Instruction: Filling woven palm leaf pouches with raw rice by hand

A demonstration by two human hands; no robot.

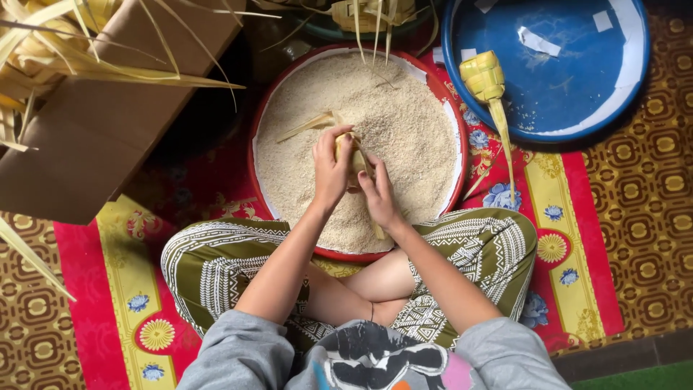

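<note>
Both the left hand point(330, 167) and right hand point(378, 195) closed around a light, pliable leaf pouch point(355, 160), seemingly gripped by its sides over the rice point(404, 123).

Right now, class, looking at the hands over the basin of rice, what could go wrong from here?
1. Both hands, left hand and right hand, grip the woven leaf pouch above the red-rimmed basin; tilting it may spill rice.
2. The hands work near the basin's front rim, so grains could fall onto the patterned mat.
3. A loose leaf strip lies in the rice and might get scooped in.
</note>
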